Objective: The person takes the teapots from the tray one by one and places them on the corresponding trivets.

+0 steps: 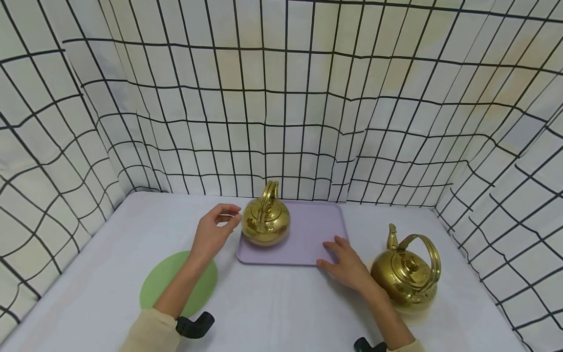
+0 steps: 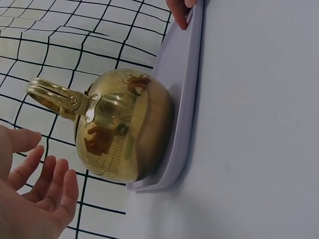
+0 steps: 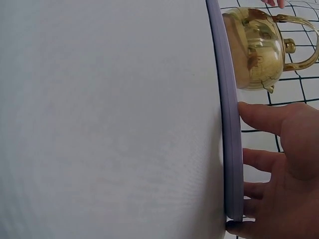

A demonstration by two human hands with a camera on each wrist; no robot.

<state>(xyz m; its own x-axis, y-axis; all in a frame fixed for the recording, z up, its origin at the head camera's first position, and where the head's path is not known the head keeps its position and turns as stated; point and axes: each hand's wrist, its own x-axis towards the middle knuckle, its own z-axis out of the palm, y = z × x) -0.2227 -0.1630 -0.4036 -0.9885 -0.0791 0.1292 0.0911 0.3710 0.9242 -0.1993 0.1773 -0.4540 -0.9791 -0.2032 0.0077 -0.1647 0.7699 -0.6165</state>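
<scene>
A brass kettle with a raised handle stands upright on the left part of a lilac tray. My left hand is just left of this kettle, fingers loosely bent. The left wrist view shows a gap between its fingertips and the kettle, and nothing in the hand. Over the tray's front right corner lies my right hand, its fingers spread. In the right wrist view, the thumb of this hand meets the tray's rim, with the other fingers along the same side.
A second brass kettle stands on the white table, right of my right forearm. Under my left forearm lies a round green mat, partly covered. White walls with a black grid enclose the table at the back and sides.
</scene>
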